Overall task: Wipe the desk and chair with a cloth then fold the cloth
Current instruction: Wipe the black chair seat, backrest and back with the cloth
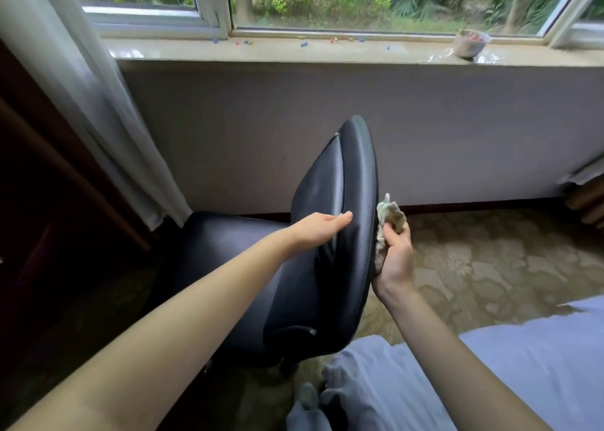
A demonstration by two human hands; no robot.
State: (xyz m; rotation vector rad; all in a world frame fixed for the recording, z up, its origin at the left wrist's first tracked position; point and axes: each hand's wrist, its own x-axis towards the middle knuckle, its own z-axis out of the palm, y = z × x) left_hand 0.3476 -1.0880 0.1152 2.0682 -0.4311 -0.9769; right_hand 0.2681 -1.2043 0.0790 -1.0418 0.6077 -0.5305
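1. A pale, crumpled cloth [390, 219] was held against the rear edge of a black chair [340, 195]. Bunched lengthwise, it ran up and down along that edge, its loose upper end pointing toward the window.
2. The right hand [394, 260] gripped the cloth, fingers curled round it and thumb pinching it from the near side. The lower part of the cloth disappeared between the palm and the chair.
3. The left hand [322, 229] rested on the front face of the backrest, just across the padded edge from the cloth. Its visible fingers lay straight and pressed together; the lower ones were hidden beneath the hand.
4. The backrest was seen nearly edge-on, its long axis rising from the viewer toward the window sill [294, 53], with the seat [222, 244] lying to the left. The chair's base was mostly hidden.
5. Dark wooden furniture [49, 201] at the left was too shadowed to make out, and a white curtain [98, 120] hung beside it.
6. On the sill stood a small cup [470, 43], its contents blurred, with small coloured bits [343, 40] scattered along the ledge.
7. Patterned carpet [490, 260] covered the floor to the right, and pale fabric [523, 365] was cut off at the lower corner.
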